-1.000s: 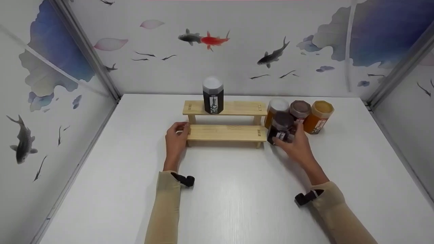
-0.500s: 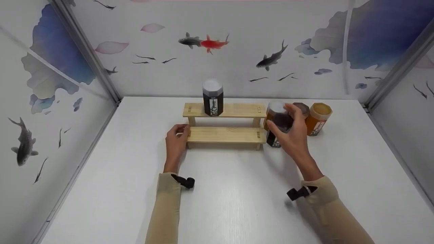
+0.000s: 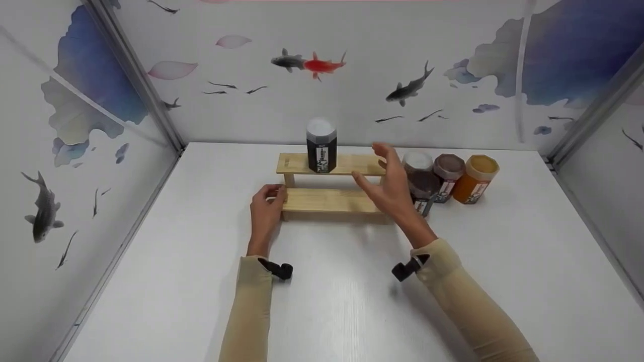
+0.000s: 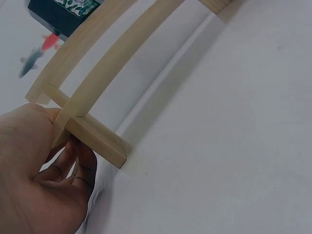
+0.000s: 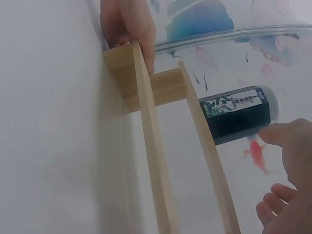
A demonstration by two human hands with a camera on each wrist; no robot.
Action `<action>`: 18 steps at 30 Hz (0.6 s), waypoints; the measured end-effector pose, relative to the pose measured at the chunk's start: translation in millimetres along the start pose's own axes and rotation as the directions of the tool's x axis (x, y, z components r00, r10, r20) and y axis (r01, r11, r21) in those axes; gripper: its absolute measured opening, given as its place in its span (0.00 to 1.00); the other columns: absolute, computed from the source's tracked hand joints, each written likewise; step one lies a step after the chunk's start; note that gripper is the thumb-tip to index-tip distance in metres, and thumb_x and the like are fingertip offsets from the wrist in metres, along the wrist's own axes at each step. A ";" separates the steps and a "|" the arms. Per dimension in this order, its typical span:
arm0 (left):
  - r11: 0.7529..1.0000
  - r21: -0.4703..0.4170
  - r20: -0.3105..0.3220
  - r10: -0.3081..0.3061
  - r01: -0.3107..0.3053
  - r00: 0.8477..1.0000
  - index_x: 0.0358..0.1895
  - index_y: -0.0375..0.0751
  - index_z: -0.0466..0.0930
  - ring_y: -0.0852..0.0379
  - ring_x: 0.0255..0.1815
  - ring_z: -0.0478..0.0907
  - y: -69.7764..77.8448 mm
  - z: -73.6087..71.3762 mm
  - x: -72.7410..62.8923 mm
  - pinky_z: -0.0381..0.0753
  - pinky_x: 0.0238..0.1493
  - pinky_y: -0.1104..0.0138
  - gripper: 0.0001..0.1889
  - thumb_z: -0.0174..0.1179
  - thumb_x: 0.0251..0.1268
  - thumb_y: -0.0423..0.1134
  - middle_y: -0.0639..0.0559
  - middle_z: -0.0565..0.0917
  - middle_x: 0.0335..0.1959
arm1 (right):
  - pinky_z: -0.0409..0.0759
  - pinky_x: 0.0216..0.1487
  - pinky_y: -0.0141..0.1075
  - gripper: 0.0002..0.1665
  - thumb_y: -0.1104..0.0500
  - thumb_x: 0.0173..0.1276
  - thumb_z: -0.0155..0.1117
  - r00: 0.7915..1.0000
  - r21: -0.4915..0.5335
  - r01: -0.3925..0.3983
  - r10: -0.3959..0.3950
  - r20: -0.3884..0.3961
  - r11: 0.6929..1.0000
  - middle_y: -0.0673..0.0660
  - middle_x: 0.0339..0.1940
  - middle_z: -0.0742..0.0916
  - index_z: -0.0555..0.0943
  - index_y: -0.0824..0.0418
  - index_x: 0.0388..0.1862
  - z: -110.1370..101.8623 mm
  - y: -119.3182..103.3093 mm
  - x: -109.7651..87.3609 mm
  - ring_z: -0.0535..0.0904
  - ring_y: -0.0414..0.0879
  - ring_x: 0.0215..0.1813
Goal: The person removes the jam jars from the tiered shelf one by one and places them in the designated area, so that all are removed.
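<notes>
A two-step wooden rack (image 3: 327, 201) stands at the back of the table. On its upper step sits a dark eight-sided jar (image 3: 322, 153) with a white lid and a patterned label, upright. My left hand (image 3: 265, 211) grips the left end of the lower step, thumb on one side and fingers curled underneath in the left wrist view. Over the rack's right end, my right hand (image 3: 393, 188) holds nothing, with thumb and fingers spread apart toward the jar. In the right wrist view, the fingers overlap the area close to the jar's lid (image 5: 275, 105).
Right of the rack, several jars stand close together: a dark one (image 3: 422, 182) in front, a white-lidded one (image 3: 417, 161) behind it, a brown-lidded one (image 3: 449, 173) and an amber one (image 3: 475, 180). A fish-patterned wall (image 3: 352, 110) borders the table's back edge.
My right hand has let go of the front dark jar, risen and moved left over the rack's right end. That jar stays beside the rack. My left hand keeps its grip.
</notes>
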State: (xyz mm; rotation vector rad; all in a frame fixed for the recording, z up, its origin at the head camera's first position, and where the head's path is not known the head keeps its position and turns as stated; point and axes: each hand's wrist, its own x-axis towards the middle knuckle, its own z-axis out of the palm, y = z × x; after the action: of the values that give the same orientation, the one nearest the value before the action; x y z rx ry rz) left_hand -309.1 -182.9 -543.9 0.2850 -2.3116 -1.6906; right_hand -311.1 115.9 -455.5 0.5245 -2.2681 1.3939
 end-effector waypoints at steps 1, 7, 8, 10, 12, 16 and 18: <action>1.000 0.000 -0.001 0.000 0.000 1.000 0.58 0.43 0.87 0.53 0.49 0.84 -0.1 0.5 0.3 0.83 0.49 0.65 0.16 0.62 0.82 0.50 0.45 0.87 0.51 | 0.72 0.81 0.49 0.46 0.53 0.72 0.79 1.000 0.005 -0.008 0.008 0.018 1.000 0.62 0.78 0.76 0.67 0.63 0.81 4.7 -0.9 1.8 0.71 0.55 0.81; 1.000 0.001 -0.003 -0.002 0.002 1.000 0.59 0.42 0.87 0.52 0.51 0.84 -1.6 1.7 2.0 0.83 0.53 0.63 0.16 0.62 0.82 0.49 0.44 0.87 0.51 | 0.75 0.80 0.47 0.50 0.53 0.72 0.78 0.992 0.053 -0.069 0.063 0.106 0.996 0.59 0.82 0.72 0.62 0.59 0.85 29.4 -6.6 9.9 0.70 0.53 0.82; 1.000 0.004 -0.002 -0.002 0.002 1.000 0.59 0.42 0.87 0.52 0.51 0.84 -1.5 1.4 2.0 0.83 0.53 0.63 0.16 0.62 0.82 0.49 0.45 0.87 0.51 | 0.75 0.80 0.47 0.50 0.54 0.72 0.78 0.991 0.065 -0.078 0.070 0.114 0.995 0.59 0.83 0.72 0.62 0.59 0.85 33.5 -7.2 11.0 0.70 0.53 0.82; 1.000 0.007 -0.002 -0.001 0.001 1.000 0.59 0.42 0.87 0.52 0.50 0.84 -1.4 0.8 2.0 0.83 0.51 0.63 0.17 0.62 0.81 0.49 0.44 0.87 0.51 | 0.75 0.80 0.47 0.51 0.55 0.72 0.78 0.989 0.085 -0.091 0.079 0.126 0.992 0.60 0.83 0.71 0.60 0.59 0.86 41.7 -8.6 13.2 0.69 0.55 0.82; 1.000 0.011 0.001 -0.001 0.001 1.000 0.59 0.42 0.87 0.52 0.50 0.84 -0.9 -0.1 1.9 0.83 0.52 0.63 0.17 0.62 0.82 0.49 0.45 0.87 0.51 | 0.74 0.81 0.47 0.52 0.56 0.72 0.79 0.987 0.092 -0.098 0.085 0.135 0.991 0.61 0.83 0.71 0.59 0.60 0.86 49.6 -10.9 15.3 0.69 0.56 0.82; 1.000 0.014 0.007 -0.006 0.006 1.000 0.59 0.42 0.87 0.52 0.51 0.84 -0.7 -0.1 2.3 0.83 0.54 0.61 0.17 0.62 0.82 0.49 0.44 0.87 0.52 | 0.74 0.80 0.49 0.54 0.54 0.71 0.79 0.988 0.045 -0.096 0.090 0.125 0.994 0.64 0.82 0.72 0.59 0.61 0.86 63.2 -16.5 18.5 0.71 0.60 0.81; 1.000 0.014 0.005 -0.010 0.010 1.000 0.59 0.43 0.87 0.52 0.52 0.84 -0.8 0.6 2.7 0.83 0.55 0.61 0.16 0.62 0.82 0.49 0.45 0.87 0.52 | 0.75 0.78 0.51 0.55 0.52 0.71 0.80 0.990 -0.002 -0.096 0.096 0.101 0.995 0.65 0.81 0.72 0.59 0.61 0.86 68.9 -19.0 19.5 0.72 0.61 0.80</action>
State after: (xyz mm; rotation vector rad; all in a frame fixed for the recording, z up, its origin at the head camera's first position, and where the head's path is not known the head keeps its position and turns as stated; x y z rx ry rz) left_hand -311.9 -183.4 -544.5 0.2964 -2.3303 -1.6827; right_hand -328.4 44.0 -458.9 0.5032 -2.4006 1.4473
